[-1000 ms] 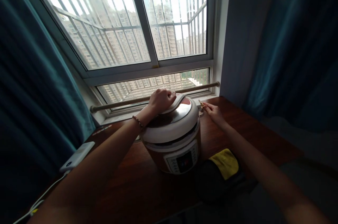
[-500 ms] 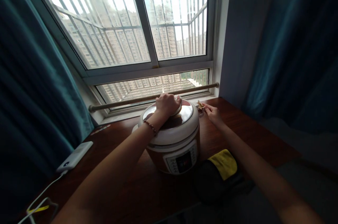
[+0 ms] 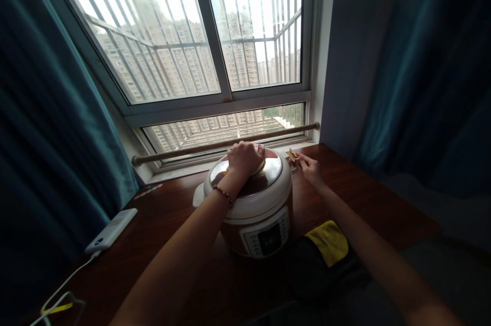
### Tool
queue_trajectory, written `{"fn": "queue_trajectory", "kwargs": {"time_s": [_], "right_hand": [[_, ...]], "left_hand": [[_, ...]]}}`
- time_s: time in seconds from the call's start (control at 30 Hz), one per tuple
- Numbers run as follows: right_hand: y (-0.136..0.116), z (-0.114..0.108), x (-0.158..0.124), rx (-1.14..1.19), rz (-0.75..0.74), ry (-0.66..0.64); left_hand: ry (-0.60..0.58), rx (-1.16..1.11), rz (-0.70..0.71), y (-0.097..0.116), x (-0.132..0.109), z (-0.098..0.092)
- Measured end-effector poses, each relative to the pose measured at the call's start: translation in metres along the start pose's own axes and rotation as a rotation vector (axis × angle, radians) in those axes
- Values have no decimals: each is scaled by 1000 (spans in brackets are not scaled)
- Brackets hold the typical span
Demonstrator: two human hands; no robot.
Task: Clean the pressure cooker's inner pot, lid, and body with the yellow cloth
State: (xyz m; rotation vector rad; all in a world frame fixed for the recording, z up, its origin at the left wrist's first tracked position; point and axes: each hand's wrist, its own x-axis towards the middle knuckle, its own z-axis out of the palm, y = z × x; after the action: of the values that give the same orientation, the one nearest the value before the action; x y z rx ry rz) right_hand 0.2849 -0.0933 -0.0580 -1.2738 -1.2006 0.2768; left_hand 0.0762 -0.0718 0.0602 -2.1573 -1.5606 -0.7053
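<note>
A round white and brown electric cooker (image 3: 255, 208) stands on the dark red wooden table, its control panel facing me. My left hand (image 3: 244, 158) is wrapped round the handle on top of its shiny lid, and a beaded bracelet circles that wrist. To the right of the cooker, my right hand (image 3: 310, 168) pinches a small tan and whitish object (image 3: 292, 156) close to the cooker's back right side. Just what this object is cannot be made out.
A white device (image 3: 112, 231) with a cable lies at the table's left. Yellow and dark cloth (image 3: 329, 243) lies in front right of the cooker. Behind runs a rail (image 3: 184, 152) below the barred window. Teal curtains (image 3: 57, 95) hang on both sides.
The view has shifted slightly, so the cooker and both hands appear a little lower and further right. Both hands keep their grips.
</note>
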Motion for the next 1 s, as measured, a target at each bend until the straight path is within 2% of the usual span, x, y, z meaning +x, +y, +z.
{"fn": "queue_trajectory", "kwargs": {"time_s": [0.1, 0.27, 0.33, 0.4, 0.47, 0.57, 0.67, 0.77, 0.9, 1.0], "right_hand": [[-6, 1, -3, -17, 0, 18], [-12, 4, -7, -45, 16, 48], [-13, 4, -7, -54, 21, 51], [-14, 3, -7, -63, 21, 49], [-16, 2, -8, -76, 19, 45], [-18, 1, -8, -98, 7, 39], [-20, 1, -7, -120, -15, 26], [-20, 2, -6, -145, -36, 14], [-24, 4, -9, -173, -64, -11], [-30, 8, -13, -171, -123, -89]], "left_hand": [[-16, -4, -24, 3, 3, -1], [-57, -24, -227, 15, 9, 0], [-54, -22, -255, 18, 8, 0], [-13, -24, -224, 18, 3, -3], [35, -51, -136, 11, -4, -8], [57, -165, 77, -11, -16, -14], [17, -328, 230, -38, -22, -15], [-9, -417, 227, -52, -23, -11], [-17, -462, 127, -49, -21, -9], [-3, -494, 164, -47, -24, -10]]}}
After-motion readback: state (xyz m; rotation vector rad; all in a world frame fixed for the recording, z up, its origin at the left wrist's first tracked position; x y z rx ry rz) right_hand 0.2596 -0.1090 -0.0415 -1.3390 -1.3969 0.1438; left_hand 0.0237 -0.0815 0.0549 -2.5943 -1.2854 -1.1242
